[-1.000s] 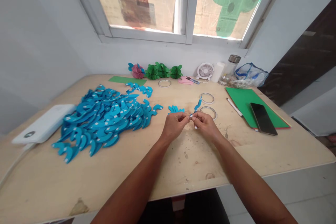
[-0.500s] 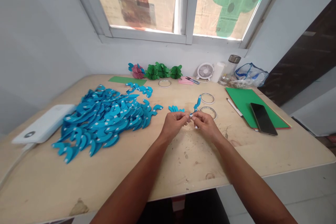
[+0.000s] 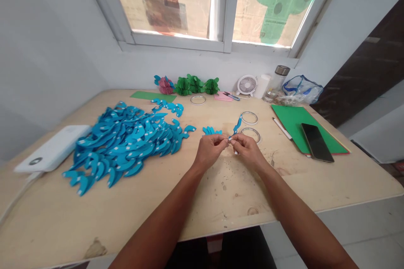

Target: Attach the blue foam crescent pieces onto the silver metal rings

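Note:
My left hand (image 3: 209,150) and my right hand (image 3: 248,148) meet fingertip to fingertip over the middle of the table. Between them is a curved blue paper piece (image 3: 237,125) with small white squares on it. Its upper end stands up past my right fingers, while the lower end is pinched by both hands and partly hidden. Just behind my left hand lie several small blue paper pieces (image 3: 211,130). A large heap of similar blue cut-outs (image 3: 126,134) with white squares spreads over the table to the left. Two rolls of narrow tape (image 3: 250,134) lie behind my right hand.
At right, a black phone (image 3: 317,142) rests on green sheets (image 3: 293,124) beside a white pen (image 3: 282,128). A white power bank (image 3: 53,148) is at left. Along the wall stand green paper ornaments (image 3: 195,84), a small fan (image 3: 246,85) and a bottle (image 3: 277,84). Scissors (image 3: 232,96) lie nearby.
My left fingertips have shifted slightly at the lower end of the blue piece. Otherwise both hands and the things on the table stay in place.

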